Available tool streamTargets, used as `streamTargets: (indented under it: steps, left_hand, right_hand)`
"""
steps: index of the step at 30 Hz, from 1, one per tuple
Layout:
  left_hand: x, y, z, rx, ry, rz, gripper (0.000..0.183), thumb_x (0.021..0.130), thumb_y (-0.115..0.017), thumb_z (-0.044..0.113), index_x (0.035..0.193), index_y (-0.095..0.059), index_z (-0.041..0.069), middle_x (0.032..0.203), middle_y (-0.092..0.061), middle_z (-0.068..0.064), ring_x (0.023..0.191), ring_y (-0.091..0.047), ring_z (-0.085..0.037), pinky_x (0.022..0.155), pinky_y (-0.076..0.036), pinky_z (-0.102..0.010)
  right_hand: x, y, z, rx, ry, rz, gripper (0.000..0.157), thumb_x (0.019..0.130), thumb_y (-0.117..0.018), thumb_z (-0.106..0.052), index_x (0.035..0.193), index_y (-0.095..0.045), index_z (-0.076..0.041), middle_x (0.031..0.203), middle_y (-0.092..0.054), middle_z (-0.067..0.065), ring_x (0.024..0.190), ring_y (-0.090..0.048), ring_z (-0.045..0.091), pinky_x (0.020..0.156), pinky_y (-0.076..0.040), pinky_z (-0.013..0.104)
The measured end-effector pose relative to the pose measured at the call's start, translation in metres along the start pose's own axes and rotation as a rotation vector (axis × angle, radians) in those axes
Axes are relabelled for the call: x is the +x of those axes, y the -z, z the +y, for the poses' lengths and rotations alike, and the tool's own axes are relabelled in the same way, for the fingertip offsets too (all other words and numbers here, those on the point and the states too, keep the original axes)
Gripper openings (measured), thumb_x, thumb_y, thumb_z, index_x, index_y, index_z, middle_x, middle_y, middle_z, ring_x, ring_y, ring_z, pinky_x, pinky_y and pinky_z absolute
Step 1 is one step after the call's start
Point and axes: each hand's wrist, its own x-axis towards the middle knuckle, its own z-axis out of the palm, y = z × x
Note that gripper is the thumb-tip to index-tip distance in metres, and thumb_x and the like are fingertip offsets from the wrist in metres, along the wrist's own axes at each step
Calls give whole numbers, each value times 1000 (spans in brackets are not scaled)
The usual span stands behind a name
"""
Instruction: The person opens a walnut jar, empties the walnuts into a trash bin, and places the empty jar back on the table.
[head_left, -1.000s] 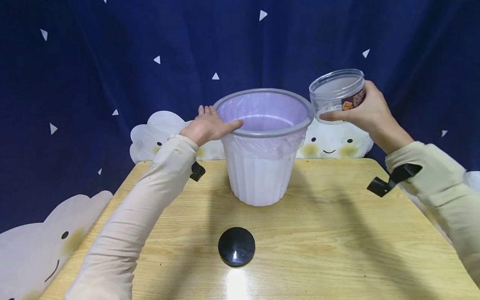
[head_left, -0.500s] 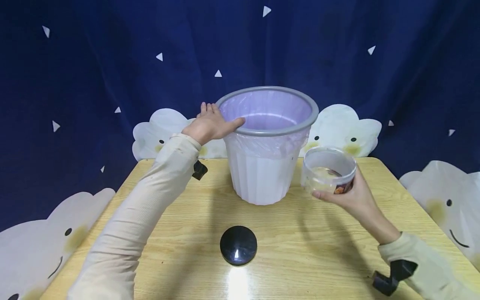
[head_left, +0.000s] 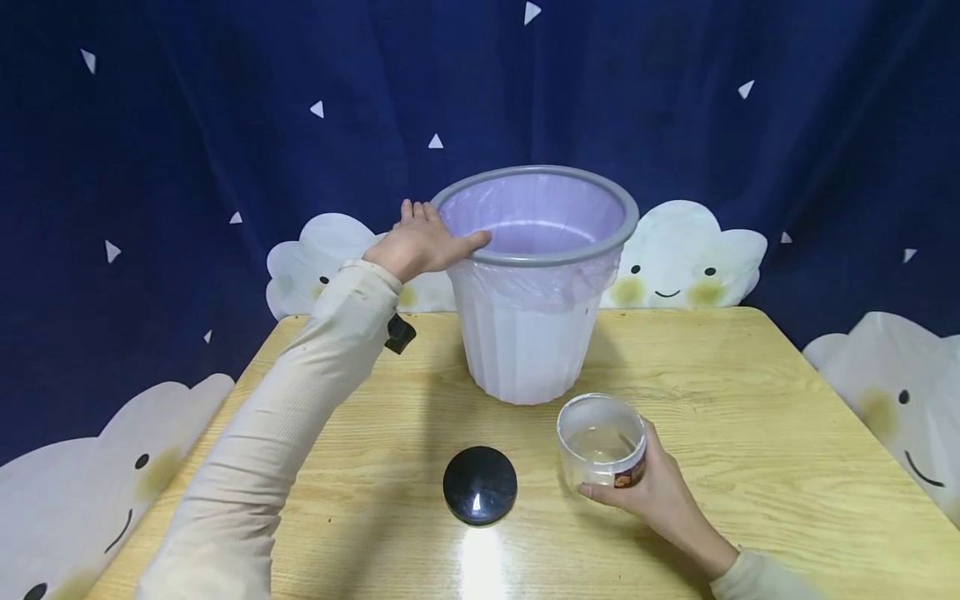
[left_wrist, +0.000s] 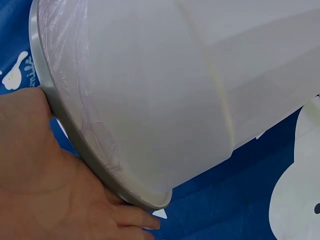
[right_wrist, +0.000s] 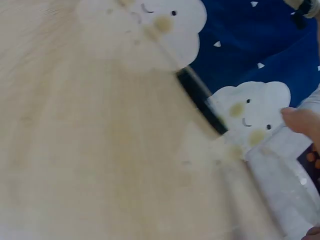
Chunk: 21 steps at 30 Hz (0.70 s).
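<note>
A white waste bin (head_left: pixel 525 350) with a grey rim and a thin plastic liner stands upright on the table. My left hand (head_left: pixel 422 243) rests on its left rim, fingers straight, thumb lying over the near edge; the left wrist view shows the palm against the rim (left_wrist: pixel 75 137). Lower right, my right hand (head_left: pixel 660 492) grips a clear plastic jar (head_left: pixel 600 442) with a dark label, mouth up and lidless, close over the table. A round black lid (head_left: pixel 480 486) lies to the jar's left. The right wrist view is blurred, with part of the jar (right_wrist: pixel 285 175) at its right edge.
The wooden table (head_left: pixel 697 367) has rounded far corners. Behind and around it hangs a dark blue curtain (head_left: pixel 360 67) with white triangles and smiling clouds (head_left: pixel 682 258). A black strap piece (head_left: pixel 401 333) hangs below the left sleeve.
My right hand has brought the jar down from beside the bin's rim, then leftward and nearer, to just right of the black lid. My left hand stays on the rim.
</note>
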Motion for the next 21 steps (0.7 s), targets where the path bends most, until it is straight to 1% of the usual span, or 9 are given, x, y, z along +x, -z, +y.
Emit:
streamTargets:
  steps: [1,4,7,11,13,15,17,19,21]
  left_hand:
    - [0,0,0,1,2,1,107,90,-29,72,148,10,-9,157,13,-25,144,15,-35,119,-1,-44]
    - [0,1,0,4,8,5,107,90,-29,73,148,10,-9,156,13,-25,144,15,-35,120,-1,-43]
    - [0,1,0,3,9,2,107,90,-28,73,148,10,-8,156,14,-26,144,15,-35,120,-1,-43]
    - [2,-2,1,-5,-4,4,106,91,-28,71,148,10,-9,156,13,-26,144,15,-35,119,0,-44]
    - [3,-4,2,-18,-11,9,105,91,-29,71,149,10,-8,156,12,-26,144,14,-35,119,0,-44]
    - [4,-5,2,-27,-22,21,105,91,-30,70,149,9,-9,156,11,-26,144,13,-36,119,-1,-45]
    - [5,-6,2,-31,-24,35,106,91,-31,70,149,8,-9,156,10,-27,144,12,-37,119,-2,-46]
    - [5,-7,0,-32,-26,47,106,91,-31,70,149,8,-10,156,10,-28,144,11,-38,119,-3,-47]
    - [4,-7,-2,-30,-27,62,106,90,-30,71,149,7,-10,156,9,-29,144,11,-39,119,-4,-48]
  right_hand:
    - [-2,-3,2,-2,-4,-21,107,60,-93,-31,144,-32,-8,124,-57,14,103,-57,26,80,-49,24]
    - [-7,-11,8,-18,-15,-59,109,58,-93,-36,144,-33,-8,125,-56,13,106,-56,26,83,-49,29]
    - [-9,-17,12,-23,-10,-57,110,56,-94,-39,143,-35,-5,126,-54,14,111,-53,28,91,-47,38]
    - [-13,-21,15,-40,-25,-41,115,54,-94,-41,142,-33,-2,128,-49,17,117,-48,33,97,-40,54]
    - [-16,-21,16,-45,-31,-42,117,52,-94,-42,143,-32,-1,129,-48,17,119,-47,34,98,-39,56]
    - [-19,-20,18,-35,-33,-43,117,51,-95,-41,142,-32,-3,128,-50,16,115,-50,32,95,-44,48]
    - [-20,-18,19,-15,-17,-52,115,52,-95,-39,142,-32,-5,129,-52,14,114,-52,31,96,-45,35]
    - [-20,-15,20,15,1,-59,114,53,-95,-38,143,-32,-7,130,-53,13,116,-52,30,96,-43,19]
    - [-19,-12,20,54,29,-73,114,54,-95,-34,144,-31,-8,132,-52,15,119,-51,32,97,-35,8]
